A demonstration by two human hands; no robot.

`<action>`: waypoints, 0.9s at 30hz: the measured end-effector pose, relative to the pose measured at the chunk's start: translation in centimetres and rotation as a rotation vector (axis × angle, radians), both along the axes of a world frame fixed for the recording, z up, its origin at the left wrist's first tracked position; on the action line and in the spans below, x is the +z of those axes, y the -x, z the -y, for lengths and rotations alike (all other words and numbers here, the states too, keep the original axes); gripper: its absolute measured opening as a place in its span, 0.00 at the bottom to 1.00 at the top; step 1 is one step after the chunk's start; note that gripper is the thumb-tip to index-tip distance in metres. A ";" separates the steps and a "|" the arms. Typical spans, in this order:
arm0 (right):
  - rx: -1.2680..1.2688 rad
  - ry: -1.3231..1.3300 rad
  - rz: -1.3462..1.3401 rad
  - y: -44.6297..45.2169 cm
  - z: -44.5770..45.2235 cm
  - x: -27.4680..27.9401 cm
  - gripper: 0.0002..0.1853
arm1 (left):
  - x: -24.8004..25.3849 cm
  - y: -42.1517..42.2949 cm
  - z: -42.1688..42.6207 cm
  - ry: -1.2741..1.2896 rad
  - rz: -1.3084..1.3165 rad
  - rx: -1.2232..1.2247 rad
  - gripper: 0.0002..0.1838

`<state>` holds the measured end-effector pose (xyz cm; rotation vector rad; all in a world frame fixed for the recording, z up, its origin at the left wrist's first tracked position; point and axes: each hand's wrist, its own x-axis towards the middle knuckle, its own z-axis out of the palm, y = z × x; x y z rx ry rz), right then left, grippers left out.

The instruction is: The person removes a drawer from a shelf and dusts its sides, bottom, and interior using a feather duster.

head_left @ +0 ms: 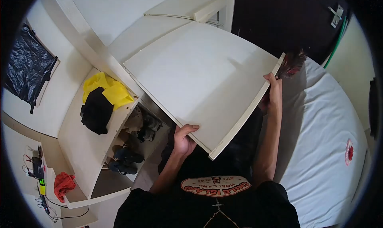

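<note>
I am supporting a large, flat, white rectangular panel with a thick cream edging strip [195, 84] in the middle of the frame, and both hands are gripping it. The left hand [185, 141] is pinching the lower-left edge near the bottom corner, its thumb lying on the white face and its fingers passing out of sight underneath. The right hand [275, 93] is clasping the cream strip near its upper-right end, thumb over the top.

I am judging that steady handling is calling for even lift from both hands, since the far side is reaching well beyond either grip and is likely tending to dip. Slow, small turns should be sparing the dark, feathery tuft [294, 66] just beside the right corner, and the white-sheeted bed [331, 112] at the right.

One corner is pointing down the frame, towards the black printed T-shirt [215, 208]; the opposite one is pointing to the upper middle. The cream strip is running from lower middle to upper right. The lens is bending the sides, so I am not managing to tell which way the long axis is lying.
</note>
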<state>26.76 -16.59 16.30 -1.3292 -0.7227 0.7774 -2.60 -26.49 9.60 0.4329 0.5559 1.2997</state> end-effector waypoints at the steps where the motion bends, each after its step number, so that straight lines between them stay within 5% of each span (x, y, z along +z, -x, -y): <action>1: -0.011 0.010 -0.013 -0.4 1.0 0.4 0.28 | 0.1 -0.2 0.6 -0.020 0.041 -0.030 0.17; 18: -0.398 -0.099 0.259 -9.3 12.4 -0.3 0.21 | 3.5 -6.8 2.6 0.015 0.266 -0.468 0.19; 21: -0.357 0.008 0.237 -11.4 13.6 0.0 0.30 | 2.4 -8.5 1.2 0.022 0.434 -0.520 0.24; 25: -0.576 0.190 0.395 -13.0 12.8 0.3 0.47 | 1.4 -10.0 -2.4 0.038 0.461 -0.688 0.18; 27: -0.691 0.279 0.497 -12.0 12.7 1.7 0.46 | 0.4 -10.6 -3.4 0.035 0.500 -0.725 0.20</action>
